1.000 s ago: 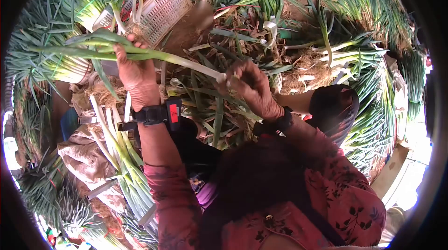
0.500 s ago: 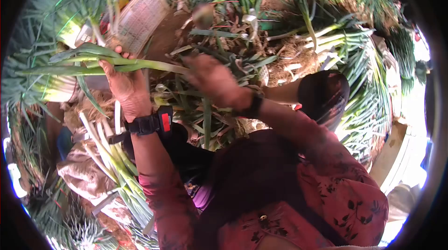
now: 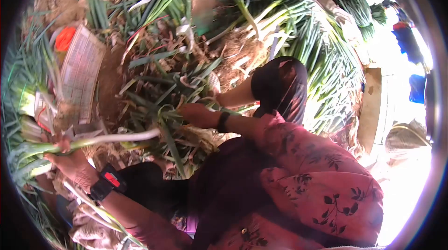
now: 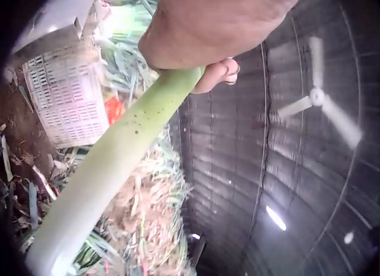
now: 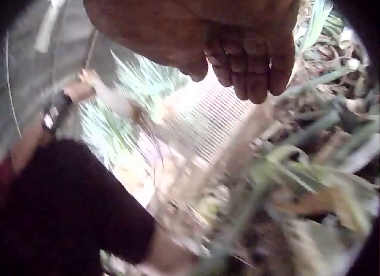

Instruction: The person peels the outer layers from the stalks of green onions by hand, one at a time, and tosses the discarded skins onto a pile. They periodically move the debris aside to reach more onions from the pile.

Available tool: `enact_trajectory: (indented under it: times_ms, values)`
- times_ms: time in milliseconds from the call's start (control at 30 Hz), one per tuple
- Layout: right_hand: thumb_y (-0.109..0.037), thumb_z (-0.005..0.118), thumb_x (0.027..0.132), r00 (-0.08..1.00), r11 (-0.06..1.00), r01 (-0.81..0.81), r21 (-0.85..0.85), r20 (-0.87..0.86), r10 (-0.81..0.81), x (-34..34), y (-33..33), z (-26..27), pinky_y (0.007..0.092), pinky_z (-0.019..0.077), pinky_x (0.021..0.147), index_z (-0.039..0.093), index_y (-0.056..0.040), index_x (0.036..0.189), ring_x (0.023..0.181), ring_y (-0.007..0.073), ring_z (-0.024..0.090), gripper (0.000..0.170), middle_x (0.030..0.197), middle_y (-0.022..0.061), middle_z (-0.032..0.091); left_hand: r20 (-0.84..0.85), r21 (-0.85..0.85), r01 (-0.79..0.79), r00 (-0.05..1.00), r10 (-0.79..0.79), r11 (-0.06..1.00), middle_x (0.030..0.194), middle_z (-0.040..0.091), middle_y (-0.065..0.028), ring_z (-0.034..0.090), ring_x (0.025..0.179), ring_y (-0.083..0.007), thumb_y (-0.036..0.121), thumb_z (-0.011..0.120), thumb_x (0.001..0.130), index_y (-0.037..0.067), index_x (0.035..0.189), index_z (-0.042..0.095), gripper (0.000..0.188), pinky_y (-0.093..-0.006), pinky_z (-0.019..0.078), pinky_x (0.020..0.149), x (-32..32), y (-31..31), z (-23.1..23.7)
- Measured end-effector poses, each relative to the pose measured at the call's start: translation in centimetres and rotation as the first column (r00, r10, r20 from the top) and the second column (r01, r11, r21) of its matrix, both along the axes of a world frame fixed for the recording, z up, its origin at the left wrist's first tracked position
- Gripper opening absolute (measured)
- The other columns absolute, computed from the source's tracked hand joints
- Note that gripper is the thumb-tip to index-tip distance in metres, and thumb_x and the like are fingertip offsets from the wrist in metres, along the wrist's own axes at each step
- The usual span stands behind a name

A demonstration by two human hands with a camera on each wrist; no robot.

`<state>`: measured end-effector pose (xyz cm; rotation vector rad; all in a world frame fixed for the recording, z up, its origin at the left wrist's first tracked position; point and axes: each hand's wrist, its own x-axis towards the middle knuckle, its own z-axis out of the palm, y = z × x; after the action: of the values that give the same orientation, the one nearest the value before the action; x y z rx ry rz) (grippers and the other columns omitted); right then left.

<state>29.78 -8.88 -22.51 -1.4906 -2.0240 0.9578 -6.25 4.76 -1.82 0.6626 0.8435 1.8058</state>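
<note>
My left hand (image 3: 72, 166) grips a thick green onion (image 3: 116, 138) by its green upper stalk, and its bare white end points right over the ground. Close up in the left wrist view, the pale stalk (image 4: 113, 151) slants down from beneath the palm, with small dark specks on it. Off to the right, my right hand (image 3: 200, 115) is low over a heap of stripped leaves (image 3: 168, 133), apart from the onion. In the right wrist view its fingers (image 5: 255, 68) hang loosely, with nothing seen between them.
A white plastic crate (image 3: 81, 72) with an orange item (image 3: 65, 38) stands at left. Bundles of green onions (image 3: 322, 59) lie to the right, beyond my knee (image 3: 280, 82). More onion stalks (image 3: 88, 203) lie by my left forearm. A ceiling fan (image 4: 317, 98) hangs overhead.
My right hand has left the onion's white end and moved away over the leaf heap. My left hand still holds the onion, now lower and farther left as the head view turns right.
</note>
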Motion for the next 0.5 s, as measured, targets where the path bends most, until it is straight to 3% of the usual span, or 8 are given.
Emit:
enact_trajectory:
  times_ms: [67, 133, 200, 267, 300, 367, 433, 500]
  values:
    - [-0.018, 0.056, 0.092, 0.964, 0.976, 0.068, 0.208, -0.267, -0.01, -3.1, 4.4, 4.3, 0.0392, 0.0489, 0.083, 0.052, 0.0013, 0.118, 0.099, 0.0314, 0.06, 0.033, 0.111, 0.0161, 0.06, 0.009, 0.046, 0.164, 0.986, -0.164, 0.985, 0.078, 0.047, -0.0019, 0.036, 0.062, -0.0101, 0.05, 0.049, 0.091, 0.002, 0.138, 0.038, 0.068, -0.0229, 0.0332, 0.058, 3.2, 0.8, -1.4]
    - [-0.018, 0.055, 0.094, 0.698, 0.99, 0.052, 0.132, -0.713, 0.058, -5.0, 4.9, 10.6, 0.0372, 0.0501, 0.078, 0.052, 0.0022, 0.117, 0.092, 0.0225, 0.061, 0.031, 0.101, 0.0129, 0.062, -0.016, 0.097, 0.349, 0.937, -0.349, 0.932, 0.088, 0.049, -0.0047, 0.039, 0.068, -0.0125, 0.049, 0.05, 0.093, 0.002, 0.142, 0.031, 0.071, -0.0257, 0.0374, 0.064, 7.1, 1.5, -2.3]
    - [-0.02, 0.053, 0.096, 0.639, 0.974, -0.09, -0.207, -0.762, -0.103, -4.8, 3.3, 16.4, 0.0335, 0.0498, 0.073, 0.052, 0.0013, 0.115, 0.086, 0.0144, 0.057, 0.028, 0.089, 0.0076, 0.06, -0.071, -0.006, 0.497, 0.865, -0.496, 0.868, 0.107, 0.053, -0.0098, 0.05, 0.089, -0.0168, 0.05, 0.045, 0.096, 0.004, 0.144, 0.027, 0.069, -0.0308, 0.0424, 0.083, 14.8, -0.4, -0.8]
    - [-0.019, 0.053, 0.096, 0.638, 0.989, 0.076, -0.129, -0.756, -0.147, -2.2, 2.3, 18.6, 0.0311, 0.0491, 0.066, 0.052, 0.0004, 0.114, 0.078, 0.0124, 0.056, 0.026, 0.085, 0.0054, 0.058, -0.189, -0.073, 0.675, 0.714, -0.674, 0.734, 0.141, 0.041, -0.0157, 0.04, 0.129, -0.0253, 0.053, 0.039, 0.096, 0.005, 0.145, 0.025, 0.07, -0.0385, 0.0324, 0.107, 18.5, -2.3, -0.1]
    - [-0.018, 0.053, 0.096, 0.631, 0.98, 0.194, -0.048, -0.759, -0.163, -0.7, 1.4, 19.7, 0.0288, 0.0483, 0.06, 0.052, -0.0005, 0.112, 0.071, 0.0104, 0.055, 0.024, 0.081, 0.0032, 0.056, -0.19, -0.085, 0.727, 0.66, -0.727, 0.682, 0.142, 0.04, -0.0155, 0.04, 0.129, -0.0257, 0.051, 0.039, 0.097, 0.005, 0.145, 0.025, 0.068, -0.0393, 0.0312, 0.108, 18.4, -2.0, -1.1]
    - [-0.015, 0.051, 0.096, 0.476, 0.921, 0.218, -0.323, -0.788, -0.389, 5.9, -0.7, 23.5, 0.0213, 0.0406, 0.044, 0.052, -0.0041, 0.114, 0.053, 0.0045, 0.047, 0.021, 0.077, -0.0022, 0.053, -0.269, -0.177, 0.722, 0.619, -0.738, 0.669, 0.143, 0.039, -0.0151, 0.041, 0.128, -0.0263, 0.05, 0.044, 0.095, 0.004, 0.146, 0.026, 0.071, -0.0391, 0.0298, 0.11, 18.5, -2.0, -1.1]
    - [-0.003, 0.049, 0.091, 0.452, 0.747, 0.546, -0.379, -0.617, -0.644, 12.3, -4.2, 27.1, 0.0235, 0.0419, 0.046, 0.05, -0.0015, 0.113, 0.061, 0.0085, 0.049, 0.021, 0.076, -0.0001, 0.053, -0.268, -0.148, 0.726, 0.624, -0.734, 0.672, 0.14, 0.041, -0.0152, 0.043, 0.126, -0.0254, 0.052, 0.047, 0.093, 0.003, 0.145, 0.026, 0.074, -0.0378, 0.0323, 0.107, 17.0, -1.1, -2.9]
    - [-0.016, 0.053, 0.091, 0.257, 0.674, 0.684, -0.28, -0.772, -0.582, 19.3, -8.3, 23.1, 0.0292, 0.0454, 0.052, 0.055, -0.0075, 0.109, 0.064, 0.0122, 0.054, 0.02, 0.08, -0.0002, 0.056, -0.207, -0.104, 0.724, 0.655, -0.727, 0.682, 0.133, 0.048, -0.0145, 0.048, 0.12, -0.0227, 0.048, 0.053, 0.091, 0.002, 0.144, 0.028, 0.074, -0.0348, 0.0373, 0.103, 15.2, -0.3, -4.6]
